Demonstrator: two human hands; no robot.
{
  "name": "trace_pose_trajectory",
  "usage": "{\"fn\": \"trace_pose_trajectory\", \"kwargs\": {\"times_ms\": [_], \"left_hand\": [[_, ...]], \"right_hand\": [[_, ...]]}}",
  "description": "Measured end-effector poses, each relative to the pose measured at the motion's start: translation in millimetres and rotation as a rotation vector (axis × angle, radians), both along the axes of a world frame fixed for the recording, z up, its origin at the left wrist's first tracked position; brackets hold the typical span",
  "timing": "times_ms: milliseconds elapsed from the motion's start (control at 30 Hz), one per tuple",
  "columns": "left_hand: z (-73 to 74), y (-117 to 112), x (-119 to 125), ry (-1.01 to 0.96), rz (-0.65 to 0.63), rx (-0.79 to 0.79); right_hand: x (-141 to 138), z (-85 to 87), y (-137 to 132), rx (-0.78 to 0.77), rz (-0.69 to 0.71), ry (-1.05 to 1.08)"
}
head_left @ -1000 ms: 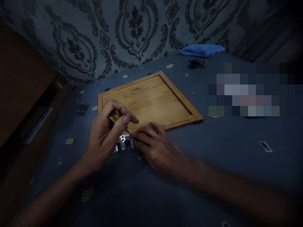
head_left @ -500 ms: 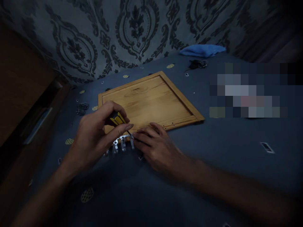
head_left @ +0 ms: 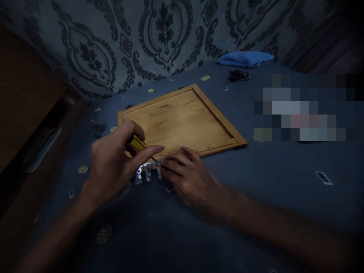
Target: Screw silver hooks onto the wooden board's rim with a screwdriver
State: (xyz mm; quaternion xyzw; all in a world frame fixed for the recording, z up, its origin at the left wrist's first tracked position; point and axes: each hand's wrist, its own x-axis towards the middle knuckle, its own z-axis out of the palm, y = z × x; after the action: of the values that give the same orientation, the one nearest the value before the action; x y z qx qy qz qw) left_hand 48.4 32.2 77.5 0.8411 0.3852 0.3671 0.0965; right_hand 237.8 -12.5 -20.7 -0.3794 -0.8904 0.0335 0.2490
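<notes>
Blue fabric (head_left: 270,163), left hand (head_left: 112,159) farther left

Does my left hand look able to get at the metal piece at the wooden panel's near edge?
Probably yes: the metal piece lies close by the left hand, nothing visibly between, though the screwdriver occupies its grip.

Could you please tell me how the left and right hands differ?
The left hand curls around the screwdriver; the right hand lies flatter, near its tip. The left hand is left of the metal hooks, the right hand right of them. Both are by the wooden panel.
</notes>
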Motion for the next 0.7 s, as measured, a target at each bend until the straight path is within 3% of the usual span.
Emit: {"fn": "trace_pose_trajectory", "kwargs": {"times_ms": [233, 400, 567, 700], "left_hand": [[4.0, 1, 1, 0.049, -0.113, -0.073], [11.7, 1, 2, 0.091, -0.235, -0.243], [14.6, 1, 8, -0.090, -0.374, -0.522], [8.0, -1, 17, -0.284, -0.307, -0.604]], "right_hand": [[0, 1.3, 0, 0.016, 0.007, 0.008], [-1, 1.0, 0, 0.029, 0.010, 0.007], [-1, 2.2, 0, 0.013, -0.004, 0.004], [0, 5.1, -1, -0.004, 0.004, -0.016]]}}
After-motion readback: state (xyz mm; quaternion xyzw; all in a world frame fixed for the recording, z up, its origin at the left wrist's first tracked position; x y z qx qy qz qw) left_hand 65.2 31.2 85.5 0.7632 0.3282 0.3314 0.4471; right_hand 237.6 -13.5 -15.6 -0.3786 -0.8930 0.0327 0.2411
